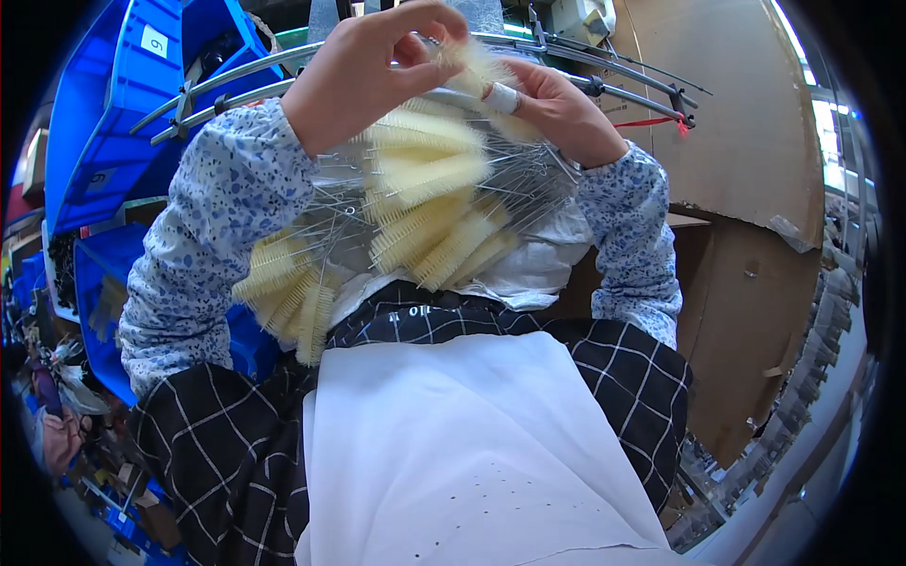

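Note:
Both hands are raised at the top of the picture around one bottle brush [477, 68] with cream bristles, which is somewhat blurred. My left hand [363, 75] has its fingers curled and pinched at the brush's left side. From the right, my right hand [564, 106] grips it, white tape [502, 98] wrapped round the thumb. Just below the hands lies a pile of similar brushes [429, 179] with thin wire stems, on a silvery-white sheet [543, 269] over my lap. More brushes [297, 292] hang over its left side.
Curved metal rails [274, 68] with clamps cross behind my hands. Blue plastic bins [113, 113] stand at the left. Large cardboard [727, 123] fills the right side, with a red ribbon [681, 126] near the rail's end. A white cloth [462, 424] covers my lap nearest me.

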Demonstrator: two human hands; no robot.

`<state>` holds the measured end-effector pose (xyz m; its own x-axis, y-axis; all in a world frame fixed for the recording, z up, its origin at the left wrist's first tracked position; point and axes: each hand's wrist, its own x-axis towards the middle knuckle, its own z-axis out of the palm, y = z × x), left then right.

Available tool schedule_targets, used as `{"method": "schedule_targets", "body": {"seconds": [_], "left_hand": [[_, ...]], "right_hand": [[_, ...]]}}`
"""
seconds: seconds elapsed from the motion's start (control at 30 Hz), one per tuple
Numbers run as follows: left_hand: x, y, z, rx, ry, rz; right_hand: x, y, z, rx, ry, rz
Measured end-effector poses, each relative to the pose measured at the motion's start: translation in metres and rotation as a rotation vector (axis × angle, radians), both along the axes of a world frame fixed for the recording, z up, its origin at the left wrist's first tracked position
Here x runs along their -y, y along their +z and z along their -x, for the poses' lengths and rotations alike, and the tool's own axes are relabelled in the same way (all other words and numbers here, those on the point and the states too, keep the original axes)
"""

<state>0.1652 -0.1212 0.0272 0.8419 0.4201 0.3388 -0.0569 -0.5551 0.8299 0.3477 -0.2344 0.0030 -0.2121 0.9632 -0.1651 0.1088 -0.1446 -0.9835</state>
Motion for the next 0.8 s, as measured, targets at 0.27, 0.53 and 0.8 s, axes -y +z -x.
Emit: {"method": "schedule_targets", "body": {"seconds": [0.27,0.53,0.8], "left_hand": [[0.018,-0.042,-0.03,-1.054,-0.321,-0.397],[0.046,-0.077,-0.039,-1.185,-0.49,-0.168],[0.084,-0.074,-0.028,-1.113,-0.425,-0.161]], "right_hand": [[-0.073,-0.057,-0.051,1.54,-0.445,-0.566],[-0.102,-0.07,-0.049,1.634,-0.408,-0.414],[-0.108,-0.08,-0.06,1.538,-0.429,-0.45]]}}
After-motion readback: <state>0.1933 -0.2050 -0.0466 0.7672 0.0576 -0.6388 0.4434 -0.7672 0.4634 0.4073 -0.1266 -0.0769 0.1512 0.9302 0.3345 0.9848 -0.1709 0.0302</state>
